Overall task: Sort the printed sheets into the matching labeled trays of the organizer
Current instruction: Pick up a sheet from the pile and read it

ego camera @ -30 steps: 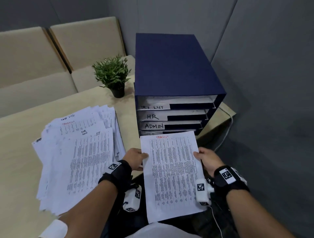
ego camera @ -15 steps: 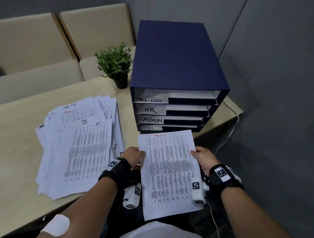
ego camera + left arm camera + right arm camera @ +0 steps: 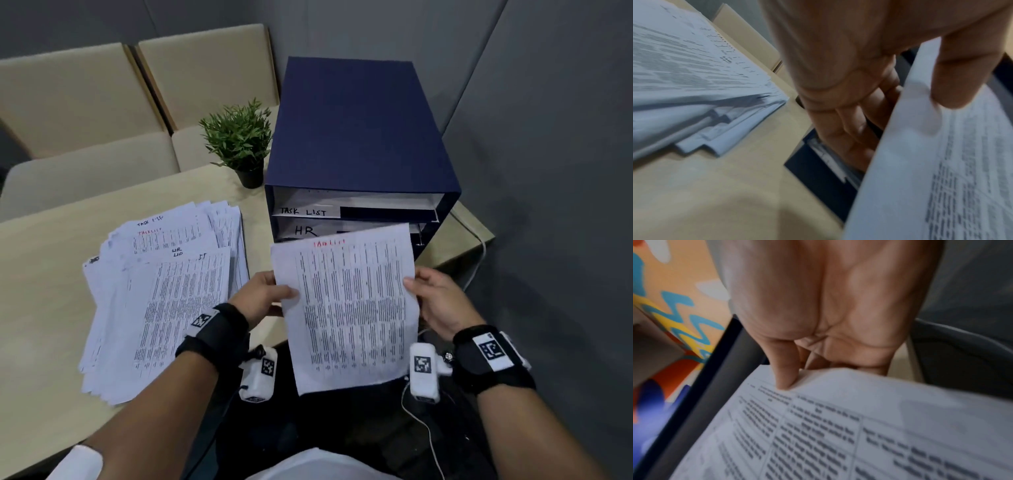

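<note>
I hold one printed sheet point(image 3: 349, 308) with a red heading in the air in front of the organizer point(image 3: 356, 130). My left hand point(image 3: 263, 296) pinches its left edge, thumb on top point(image 3: 953, 87), fingers underneath. On the sheet's right edge, my right hand point(image 3: 435, 294) pinches with the thumb point(image 3: 785, 369) on the print. The sheet point(image 3: 941, 162) point(image 3: 838, 434) covers the lower trays; the labels TASK LIST point(image 3: 303, 211) and HR point(image 3: 305, 230) show above its top edge. A fanned pile of printed sheets point(image 3: 164, 291) point(image 3: 684, 81) lies on the table to the left.
A small potted plant point(image 3: 239, 140) stands left of the dark blue organizer at the table's point(image 3: 44, 274) back. Beige chairs point(image 3: 102, 102) sit beyond the table. Grey partition walls point(image 3: 548, 171) close the right side, where a white cable point(image 3: 476, 260) hangs off the table corner.
Both hands have carried the sheet up and forward toward the organizer; it now hides the ADMIN and IT tray labels that were visible before.
</note>
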`<state>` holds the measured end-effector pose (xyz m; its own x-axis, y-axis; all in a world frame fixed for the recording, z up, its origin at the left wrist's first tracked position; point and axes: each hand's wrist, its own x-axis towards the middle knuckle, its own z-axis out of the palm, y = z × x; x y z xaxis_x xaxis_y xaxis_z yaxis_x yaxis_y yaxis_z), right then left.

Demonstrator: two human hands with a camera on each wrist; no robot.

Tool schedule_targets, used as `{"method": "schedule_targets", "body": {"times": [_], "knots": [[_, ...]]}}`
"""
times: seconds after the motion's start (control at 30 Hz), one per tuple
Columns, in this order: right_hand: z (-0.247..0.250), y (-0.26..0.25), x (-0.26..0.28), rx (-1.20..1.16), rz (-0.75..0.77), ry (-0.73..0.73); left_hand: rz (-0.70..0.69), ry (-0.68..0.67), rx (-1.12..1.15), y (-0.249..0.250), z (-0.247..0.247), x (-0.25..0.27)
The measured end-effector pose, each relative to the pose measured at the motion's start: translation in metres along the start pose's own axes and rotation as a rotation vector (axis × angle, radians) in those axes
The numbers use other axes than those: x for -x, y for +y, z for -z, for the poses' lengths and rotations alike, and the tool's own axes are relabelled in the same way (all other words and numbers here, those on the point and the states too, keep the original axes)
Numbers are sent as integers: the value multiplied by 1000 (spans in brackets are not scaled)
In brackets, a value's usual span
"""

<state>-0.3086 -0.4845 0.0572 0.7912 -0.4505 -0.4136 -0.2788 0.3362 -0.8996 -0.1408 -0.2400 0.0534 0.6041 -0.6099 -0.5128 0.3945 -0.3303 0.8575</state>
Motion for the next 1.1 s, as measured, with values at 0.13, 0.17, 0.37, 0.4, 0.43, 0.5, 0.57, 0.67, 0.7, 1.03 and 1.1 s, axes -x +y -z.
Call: {"method": "schedule_targets", "body": {"times": [0.13, 0.17, 0.37, 0.4, 0.43, 0.5, 0.57, 0.67, 0.7, 1.03, 1.1], "knots": [[-11, -34, -5, -99, 125, 86, -119, 37, 52, 24, -10, -1], [-14, -41, -7, -109, 145, 124, -136, 30, 36, 28, -12, 0], [-25, -63, -10, -149, 200, 191, -250, 115, 76, 38, -22, -2], [-23, -62, -6, -138, 180, 142, -263, 153, 109, 42, -23, -4], [-22, -61, -1, -113, 148, 75, -276, 180, 142, 47, -25, -5], [-16, -56, 8, -73, 66, -57, -299, 213, 185, 56, -26, -7], [-13, -52, 11, -69, 46, -58, -310, 219, 180, 63, -27, -7], [-16, -57, 0, -103, 108, 140, -270, 178, 185, 67, -29, -6], [-19, -61, -5, -121, 132, 192, -262, 167, 182, 67, -30, -4], [-19, -61, -2, -62, 30, 15, -356, 321, 204, 74, -38, 1], [-25, -65, -9, -134, 59, 83, -358, 301, 245, 74, -39, 3]]}}
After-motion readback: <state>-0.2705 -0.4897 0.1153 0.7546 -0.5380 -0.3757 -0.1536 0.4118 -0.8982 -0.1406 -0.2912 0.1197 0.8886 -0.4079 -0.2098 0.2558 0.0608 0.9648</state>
